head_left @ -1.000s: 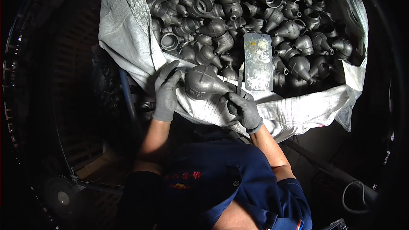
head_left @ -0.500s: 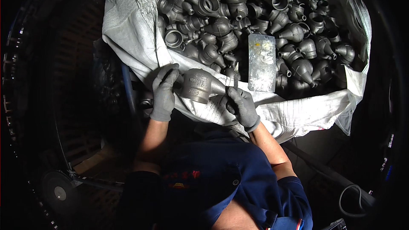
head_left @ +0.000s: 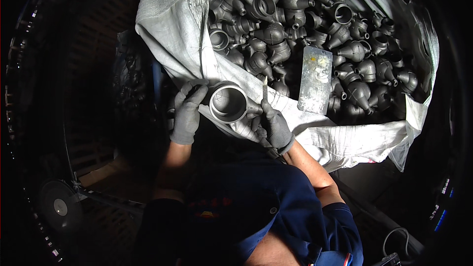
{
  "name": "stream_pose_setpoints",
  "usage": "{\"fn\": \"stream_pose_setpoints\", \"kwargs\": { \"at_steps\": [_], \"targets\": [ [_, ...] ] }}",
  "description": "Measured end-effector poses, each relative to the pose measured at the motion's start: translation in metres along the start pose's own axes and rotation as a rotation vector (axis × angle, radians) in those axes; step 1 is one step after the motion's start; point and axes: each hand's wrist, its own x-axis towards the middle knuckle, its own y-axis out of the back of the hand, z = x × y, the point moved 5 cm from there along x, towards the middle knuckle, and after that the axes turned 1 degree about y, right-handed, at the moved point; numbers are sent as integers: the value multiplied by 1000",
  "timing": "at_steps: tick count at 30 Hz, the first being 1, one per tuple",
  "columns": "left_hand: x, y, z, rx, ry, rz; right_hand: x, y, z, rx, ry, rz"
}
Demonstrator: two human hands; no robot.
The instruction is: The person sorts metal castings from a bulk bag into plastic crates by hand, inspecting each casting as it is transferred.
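Note:
Between my two grey-gloved hands is a dark grey metal reducing pipe elbow [head_left: 228, 104], its wide round mouth facing up at me. My left hand [head_left: 187, 113] is closed against the elbow's left side, thumb and fingers near its rim. With my right hand [head_left: 274, 127] I grip a thin pointed knife [head_left: 265, 88], blade upward, while the fingers also touch the elbow's narrow neck [head_left: 253, 108]. The knife's handle is hidden in the glove.
Ahead, a large white woven sack [head_left: 172, 24] holds many similar elbows [head_left: 273, 34]. A worn, pale flat plate [head_left: 315, 80] lies on them. Left are a dark plastic-covered heap [head_left: 130, 76] and a wheel [head_left: 60, 207]; a looped cable [head_left: 396, 236] is at lower right.
The elbow has been turned so that its wide mouth, earlier facing down toward my body, now faces up. The sack and its contents have shifted rightward in view.

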Motion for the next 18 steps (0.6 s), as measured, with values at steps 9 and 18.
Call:
{"fn": "stream_pose_setpoints", "kwargs": {
  "at_steps": [9, 18],
  "targets": [
    [-24, 16, 35, 147, -97, 25, 13, -31, -24, -14, 129, -114],
    [-23, 47, 33, 79, -55, 223, 27, -48, -6, -27, -9, -172]
  ]
}}
